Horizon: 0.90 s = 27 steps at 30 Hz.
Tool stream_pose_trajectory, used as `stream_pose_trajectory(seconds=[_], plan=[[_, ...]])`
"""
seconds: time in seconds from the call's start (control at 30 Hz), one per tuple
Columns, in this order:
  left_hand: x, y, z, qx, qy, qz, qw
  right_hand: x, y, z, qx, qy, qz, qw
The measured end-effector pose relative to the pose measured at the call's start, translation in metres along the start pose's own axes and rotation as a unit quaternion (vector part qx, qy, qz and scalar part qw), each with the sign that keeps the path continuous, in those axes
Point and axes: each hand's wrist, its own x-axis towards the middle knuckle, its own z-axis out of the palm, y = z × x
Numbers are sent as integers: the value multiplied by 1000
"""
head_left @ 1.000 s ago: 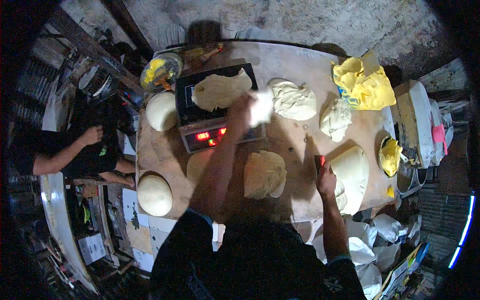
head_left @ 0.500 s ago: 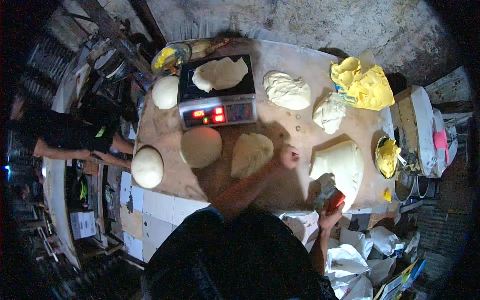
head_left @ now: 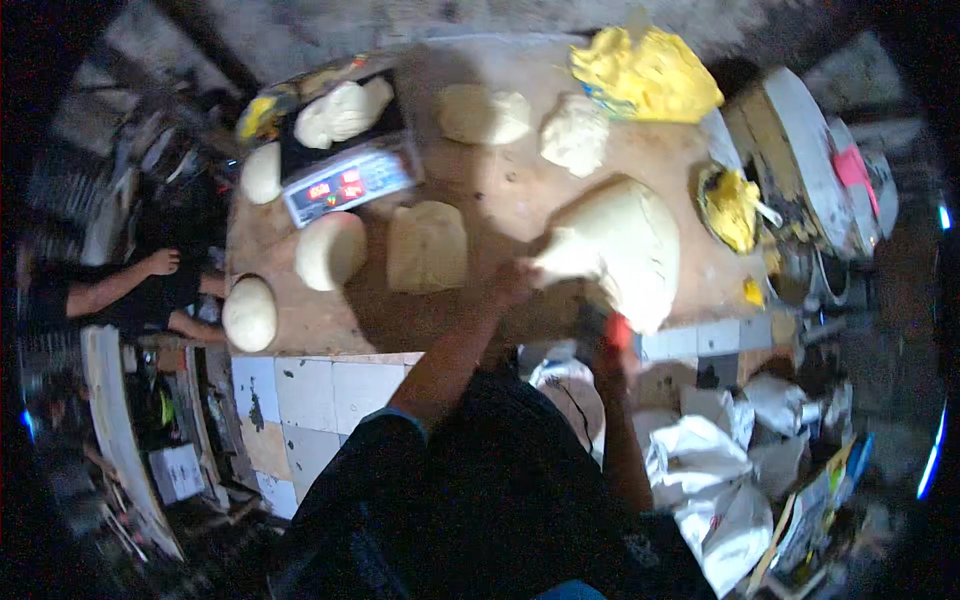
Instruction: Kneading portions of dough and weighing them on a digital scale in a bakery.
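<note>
A large pale lump of dough (head_left: pixel 630 235) lies on the right part of the worktable, its left end drawn out toward me. My left hand (head_left: pixel 516 281), blurred, is closed on that drawn-out end. In my right hand (head_left: pixel 613 362) is a dough scraper (head_left: pixel 616 330) with a red handle; its dark blade, smeared by motion, is close to the lump's near edge. A digital scale (head_left: pixel 355 188) with a lit red display stands at the far left, bearing dough pieces (head_left: pixel 345 115). Left of my left hand sits a squarish flattened dough piece (head_left: pixel 428 248).
Smooth dough balls (head_left: pixel 331 250) sit along the table's left side. Two rough dough pieces (head_left: pixel 575 135) lie farther back. Yellow fat (head_left: pixel 650 75) is heaped at the far right, near a bowl (head_left: pixel 735 205) of more. White bags (head_left: pixel 700 455) lie below right. Another person's arm (head_left: pixel 120 283) shows at left.
My view has shifted and tilted. My left hand has gone from a fist apart from the large lump to its drawn-out end. The dough on the scale looks larger, and its display differs.
</note>
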Motion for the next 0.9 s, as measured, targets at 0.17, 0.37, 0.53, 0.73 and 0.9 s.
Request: stream_pose_trajectory(seconds=[0.17, 0.37, 0.53, 0.73, 0.9], plan=[[-13, -8, -32, 95, -110, -203, 968, 132, -84, 13, 16, -61, -14, 998], [-50, -175, -17, -302, 62, -191, 932, 185, -122, 91, 64, -110, -168, 978], [10, -47, -66, -185, -18, -242, 952, 199, -104, 87, -79, -148, -2, 986], [131, 60, -324, -370, 233, -137, 889, 185, -126, 70, -105, -97, -45, 989], [122, -53, -498, 333, 265, 73, 902, 193, -149, 76, -119, -124, -28, 985]])
